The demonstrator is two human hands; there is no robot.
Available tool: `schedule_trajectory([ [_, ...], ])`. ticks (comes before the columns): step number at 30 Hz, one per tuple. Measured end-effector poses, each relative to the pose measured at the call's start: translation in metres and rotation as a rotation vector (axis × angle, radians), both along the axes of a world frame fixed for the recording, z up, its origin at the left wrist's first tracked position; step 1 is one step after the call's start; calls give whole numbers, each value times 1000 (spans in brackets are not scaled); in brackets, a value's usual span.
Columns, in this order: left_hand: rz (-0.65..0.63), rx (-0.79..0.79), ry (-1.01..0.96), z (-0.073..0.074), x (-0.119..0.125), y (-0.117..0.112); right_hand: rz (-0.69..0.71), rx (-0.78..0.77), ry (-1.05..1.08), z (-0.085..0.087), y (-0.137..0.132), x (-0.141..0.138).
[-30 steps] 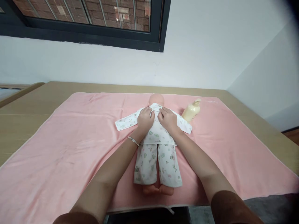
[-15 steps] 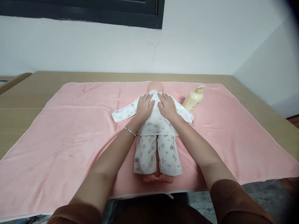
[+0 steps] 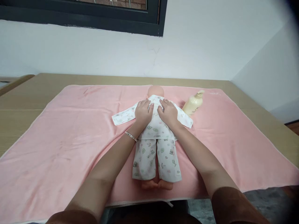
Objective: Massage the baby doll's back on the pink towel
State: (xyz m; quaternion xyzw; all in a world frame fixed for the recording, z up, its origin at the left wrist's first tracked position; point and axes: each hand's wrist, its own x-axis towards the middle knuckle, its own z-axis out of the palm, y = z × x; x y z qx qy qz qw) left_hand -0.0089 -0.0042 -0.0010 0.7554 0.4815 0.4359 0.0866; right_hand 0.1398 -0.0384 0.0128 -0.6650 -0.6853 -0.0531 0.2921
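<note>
Both hands (image 3: 143,112) (image 3: 168,113) partly hide the doll (image 3: 157,132); window (image 3: 105,18) cropped.

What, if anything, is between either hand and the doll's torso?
Only the doll's printed white top: left hand and right hand both rest on it. Nothing else visible is in the way; the cream pump bottle is off to the right, beside a sleeve.
</note>
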Motion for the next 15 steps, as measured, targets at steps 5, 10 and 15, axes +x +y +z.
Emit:
schedule_trajectory([
  [5, -109, -30, 98, -1, -1, 9, 145, -31, -36, -3, 13, 9],
  [10, -53, 77, 40, -4, 1, 4, 118, 78, 1, -7, 6, 6],
  [15, 70, 115, -11, -5, 2, -2, -27, 107, 69, -6, -5, -2],
])
